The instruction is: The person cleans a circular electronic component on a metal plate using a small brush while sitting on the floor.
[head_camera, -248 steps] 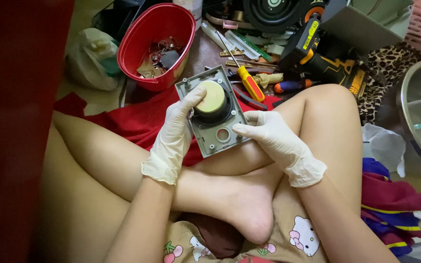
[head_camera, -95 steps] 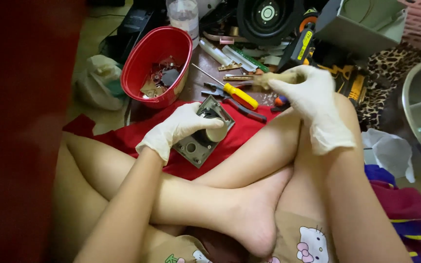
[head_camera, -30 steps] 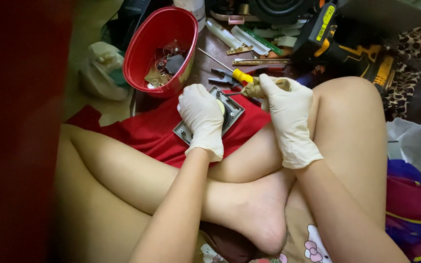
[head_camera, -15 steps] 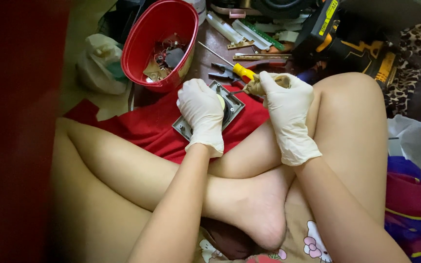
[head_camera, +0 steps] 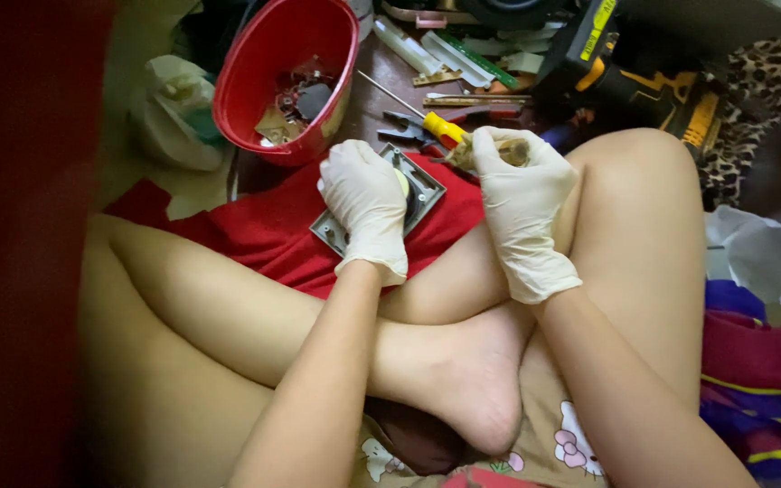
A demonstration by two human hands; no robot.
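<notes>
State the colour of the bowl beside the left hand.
Red; the bowl shows best in the head view.

Setting: home floor used as an informal repair corner, not a fitted workshop.

Evidence:
- Person seated cross-legged and barefoot on the floor, in printed cartoon house shorts (head_camera: 535,452).
- Red cloth (head_camera: 255,230) spread on the floor as a work mat.
- Red plastic bowl (head_camera: 286,77), far left, holding loose scrap parts.
- Hand tools scattered far centre: yellow-handled screwdriver (head_camera: 440,129), pliers (head_camera: 409,126).
- Yellow-and-black power tool (head_camera: 635,72), far right.
- Leopard-print fabric (head_camera: 752,99) and heaped clothing (head_camera: 761,380) at right.
- Crumpled plastic bag (head_camera: 169,108), far left.
</notes>
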